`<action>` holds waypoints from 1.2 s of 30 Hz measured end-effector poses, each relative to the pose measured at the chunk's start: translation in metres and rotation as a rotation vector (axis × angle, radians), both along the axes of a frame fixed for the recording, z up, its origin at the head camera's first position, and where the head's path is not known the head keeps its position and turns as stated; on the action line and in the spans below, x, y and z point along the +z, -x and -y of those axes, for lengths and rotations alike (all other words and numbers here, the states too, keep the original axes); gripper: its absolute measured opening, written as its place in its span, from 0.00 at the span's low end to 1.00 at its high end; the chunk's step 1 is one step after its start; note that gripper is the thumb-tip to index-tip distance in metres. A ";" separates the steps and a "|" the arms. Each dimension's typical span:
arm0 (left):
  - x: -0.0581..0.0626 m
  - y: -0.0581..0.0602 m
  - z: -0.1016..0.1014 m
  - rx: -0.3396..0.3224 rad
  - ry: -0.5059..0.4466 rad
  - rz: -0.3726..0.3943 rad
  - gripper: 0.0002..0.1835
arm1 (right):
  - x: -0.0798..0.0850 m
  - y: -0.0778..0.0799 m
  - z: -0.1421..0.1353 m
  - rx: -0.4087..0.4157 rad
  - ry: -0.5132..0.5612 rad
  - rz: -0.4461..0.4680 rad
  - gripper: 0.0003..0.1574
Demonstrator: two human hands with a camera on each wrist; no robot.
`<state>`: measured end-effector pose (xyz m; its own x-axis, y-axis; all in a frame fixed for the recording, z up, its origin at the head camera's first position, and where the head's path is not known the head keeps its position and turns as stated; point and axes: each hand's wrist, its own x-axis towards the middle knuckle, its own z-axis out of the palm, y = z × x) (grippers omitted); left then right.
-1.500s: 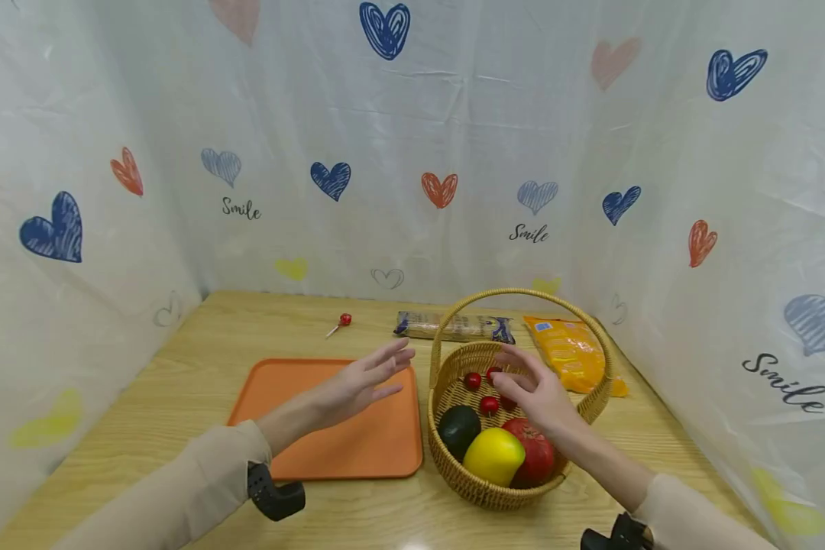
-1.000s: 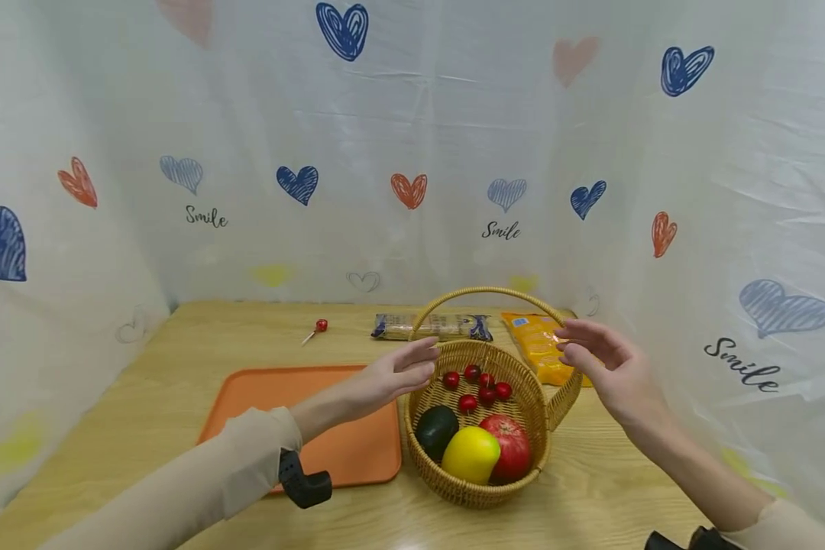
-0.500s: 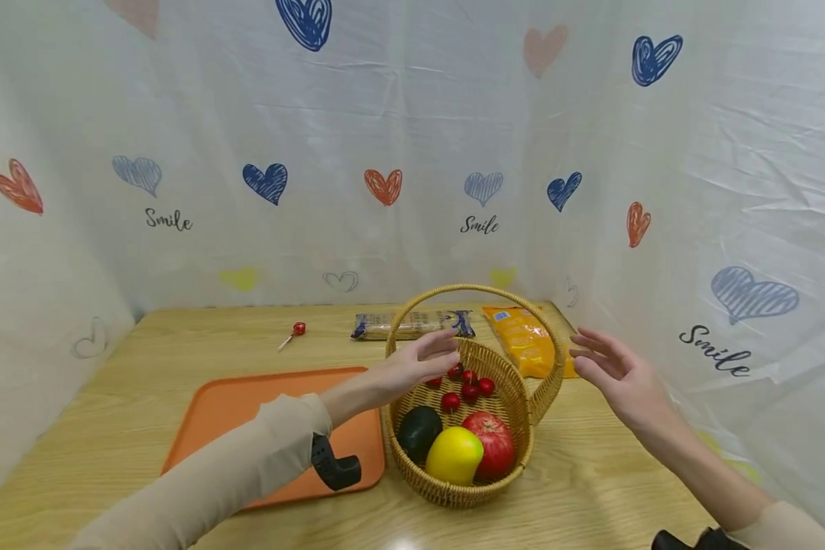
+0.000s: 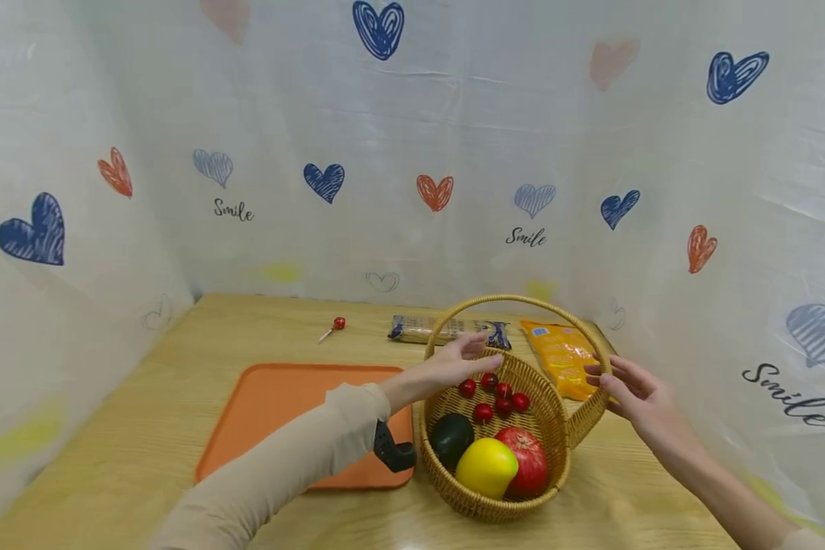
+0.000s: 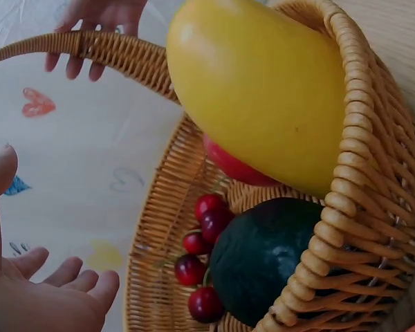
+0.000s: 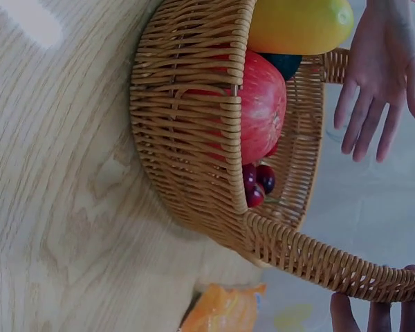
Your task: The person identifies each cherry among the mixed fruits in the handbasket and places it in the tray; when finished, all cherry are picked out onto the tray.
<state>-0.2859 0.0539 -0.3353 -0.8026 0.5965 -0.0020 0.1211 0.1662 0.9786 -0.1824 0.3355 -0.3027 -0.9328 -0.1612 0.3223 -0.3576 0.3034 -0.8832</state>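
Observation:
A wicker basket [image 4: 447, 489] with a tall arched handle [image 4: 516, 299] stands on the table. Inside lie a yellow mango [image 4: 486, 467], a dark green avocado [image 4: 451, 439], a round red fruit [image 4: 525, 462] and several cherries [image 4: 483, 413]. My right hand [image 4: 642, 393] is at the right side of the handle, fingers behind it and thumb in front; the right wrist view shows fingertips [image 6: 411, 273] at the handle. My left hand [image 4: 454, 363] reaches over the basket's left part with fingers extended, holding nothing. In the left wrist view the left palm [image 5: 41, 297] is apart from the fruit.
An orange tray [image 4: 268, 405] lies left of the basket, under the left forearm. Behind are a lollipop [image 4: 339, 324], a long clear packet with dark blue ends [image 4: 412, 328] and an orange bag [image 4: 557, 355]. A heart-printed curtain [image 4: 385, 244] encloses the table.
The right hand went from above the fruit out to the right, then came in to the handle's right side. The left hand moved from over the tray to over the basket. The view shifted.

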 end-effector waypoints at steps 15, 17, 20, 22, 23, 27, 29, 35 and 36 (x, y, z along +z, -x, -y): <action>-0.003 -0.003 0.001 0.064 0.069 -0.006 0.32 | -0.002 0.006 -0.004 0.062 0.188 -0.009 0.17; -0.005 0.002 -0.003 0.093 0.108 0.005 0.33 | -0.003 0.008 -0.004 0.060 0.185 -0.008 0.18; -0.010 0.006 -0.012 0.153 0.172 0.010 0.33 | -0.003 0.009 -0.004 0.061 0.187 -0.008 0.18; -0.014 0.008 -0.020 0.202 0.223 -0.001 0.32 | -0.003 0.008 -0.005 0.062 0.188 -0.006 0.18; -0.016 0.009 -0.024 0.225 0.250 -0.015 0.31 | -0.003 0.008 -0.006 0.059 0.187 -0.005 0.18; -0.021 0.014 -0.036 0.264 0.394 -0.105 0.26 | -0.002 0.007 -0.005 0.037 0.165 0.001 0.17; -0.022 0.017 -0.038 0.250 0.465 -0.158 0.24 | -0.002 0.007 -0.005 0.035 0.164 0.003 0.17; -0.026 0.021 -0.040 0.196 0.592 -0.260 0.19 | -0.003 0.009 -0.003 0.047 0.174 -0.005 0.19; -0.027 0.022 -0.041 0.188 0.600 -0.265 0.18 | -0.004 0.009 -0.003 0.047 0.172 -0.007 0.19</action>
<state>-0.3082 0.0946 -0.3622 -0.9117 0.4036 -0.0774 0.2601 0.7125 0.6517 -0.1913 0.3385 -0.3063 -0.9232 -0.1466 0.3553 -0.3742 0.1313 -0.9180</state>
